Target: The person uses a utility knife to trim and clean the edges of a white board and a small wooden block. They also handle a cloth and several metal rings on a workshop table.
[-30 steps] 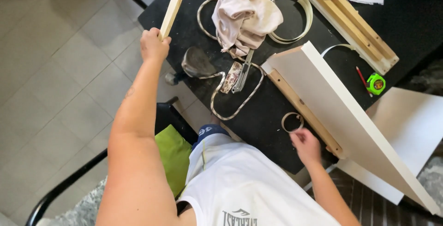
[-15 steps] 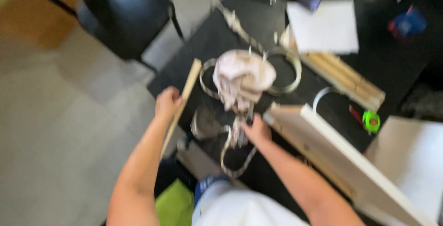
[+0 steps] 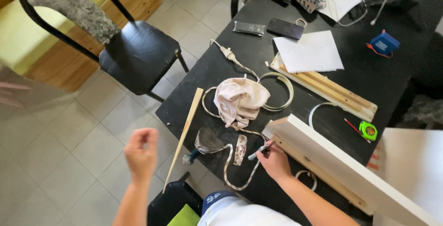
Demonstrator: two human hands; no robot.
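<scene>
The person stands at the near edge of a black table (image 3: 369, 76), and only the forearms and a bit of pale shirt show at the bottom of the view. The right hand (image 3: 274, 161) rests on the tabletop, fingers pinched around a grey marker pen (image 3: 260, 150) whose tip points left toward a small mottled strip (image 3: 240, 149). The back of the hand covers the pen's other end. The left hand (image 3: 140, 154) hangs off the table over the tiled floor, loosely curled; whether it grips anything I cannot tell, since the fingers fold away from view. Just beside it a long thin wooden strip (image 3: 185, 133) lies slanted, its upper end on the table edge and its lower end jutting past it.

Between strip and pen lies a trowel (image 3: 205, 142), blade dull and handle dark. A pale flat band (image 3: 277, 92) loops across the table and passes under a crumpled cream cloth (image 3: 240, 99), so its full path is lost. A white board (image 3: 332, 161) runs off the lower right corner, hiding the table behind it. Farther back lie a wooden frame piece (image 3: 332, 90), a white sheet (image 3: 309, 50), a green tape measure (image 3: 368, 130) and a red pencil (image 3: 353, 126). A black chair (image 3: 138, 55) stands to the left, its back cut off at the top.
</scene>
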